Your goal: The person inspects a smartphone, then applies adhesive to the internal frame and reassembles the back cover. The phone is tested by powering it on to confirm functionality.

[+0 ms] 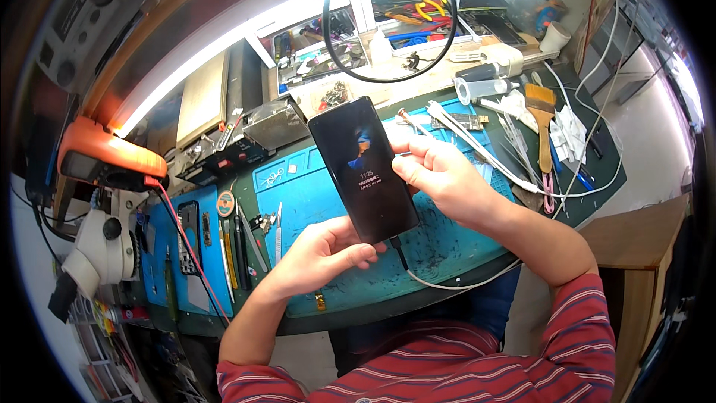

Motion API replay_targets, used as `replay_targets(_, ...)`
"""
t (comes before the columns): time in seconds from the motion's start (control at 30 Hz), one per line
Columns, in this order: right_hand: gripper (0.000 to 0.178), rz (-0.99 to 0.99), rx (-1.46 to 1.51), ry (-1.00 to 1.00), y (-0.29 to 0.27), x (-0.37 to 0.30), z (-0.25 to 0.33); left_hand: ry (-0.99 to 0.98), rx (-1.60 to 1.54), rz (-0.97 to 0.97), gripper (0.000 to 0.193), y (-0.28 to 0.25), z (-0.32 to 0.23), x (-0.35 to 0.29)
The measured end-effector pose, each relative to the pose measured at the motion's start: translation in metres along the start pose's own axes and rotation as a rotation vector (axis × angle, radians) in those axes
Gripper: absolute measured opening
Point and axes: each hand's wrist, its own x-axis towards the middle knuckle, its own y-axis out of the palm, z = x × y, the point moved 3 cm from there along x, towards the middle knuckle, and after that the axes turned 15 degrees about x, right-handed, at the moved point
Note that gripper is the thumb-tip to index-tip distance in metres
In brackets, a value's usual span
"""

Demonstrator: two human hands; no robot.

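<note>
A black smartphone [365, 209] is held up, tilted, above the blue work mat [298, 186]. Its dark screen is lit with a small picture and a clock. My right hand [451, 179] grips the right edge, thumb on the front and the other fingers partly behind. At the lower left corner, my left hand [317, 255] is curled against the phone, some of its fingers hidden behind it. A charging cable [440, 284] with a black plug [398, 251] runs from the phone's bottom end toward the right, below my right forearm.
An orange meter [112, 153] and a white microscope-like device [101, 242] stand left. An opened phone frame [189, 235], screwdrivers [240, 250] and tweezers [253, 239] lie nearby. A brush [541, 112] and white cables [477, 142] lie right. A black cable loop [388, 80] hangs in front.
</note>
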Motion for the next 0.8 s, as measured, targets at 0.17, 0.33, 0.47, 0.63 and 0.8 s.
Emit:
replay_targets(0.17,0.03,0.012,0.049,0.007,-0.004,0.001,-0.005,-0.006,0.012,0.04,0.026,-0.002,0.007,0.002)
replay_targets(0.33,0.032,0.044,0.067,0.001,0.001,0.0,0.002,0.012,-0.039,0.061,0.029,0.001,0.007,-0.002)
replay_targets(0.47,0.034,0.087,0.088,0.02,-0.001,-0.001,0.002,0.031,-0.024,0.042,0.029,0.0,0.003,-0.003)
replay_targets(0.63,0.037,0.079,0.074,0.049,-0.005,0.001,-0.001,-0.022,0.13,-0.018,0.021,0.0,0.005,0.001)
replay_targets(0.8,0.038,0.073,0.081,0.06,-0.005,0.001,-0.004,-0.123,0.149,-0.055,0.02,0.005,0.001,0.001)
